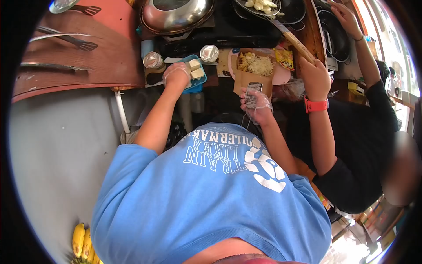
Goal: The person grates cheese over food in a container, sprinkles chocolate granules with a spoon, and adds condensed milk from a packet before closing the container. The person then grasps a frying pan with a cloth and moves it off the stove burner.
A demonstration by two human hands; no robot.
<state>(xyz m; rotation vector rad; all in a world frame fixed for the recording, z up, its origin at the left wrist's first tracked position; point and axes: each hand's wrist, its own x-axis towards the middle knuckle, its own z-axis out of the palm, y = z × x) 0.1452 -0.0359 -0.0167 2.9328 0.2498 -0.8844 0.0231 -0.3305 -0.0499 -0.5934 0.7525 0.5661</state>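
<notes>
My left hand (177, 75), in a clear plastic glove, is closed at the left side of a blue container (201, 80); what its fingers hold is hidden. Pale blocks (196, 69) lie in that container. My right hand (260, 107), also gloved, grips a small metal grater (253, 95) with wire handles. The grater is at the near edge of an open cardboard box (241, 82). Inside the box, pale shreds (259, 64) cover food.
A co-worker in black on the right grips a wooden handle (299, 45) below a strainer (263, 6) of pale pieces. A metal lid (176, 15) sits on the stove (220, 40). Two round containers (152, 60) (209, 53) flank the blue one. Utensils (66, 38) lie left; bananas (78, 240) lower left.
</notes>
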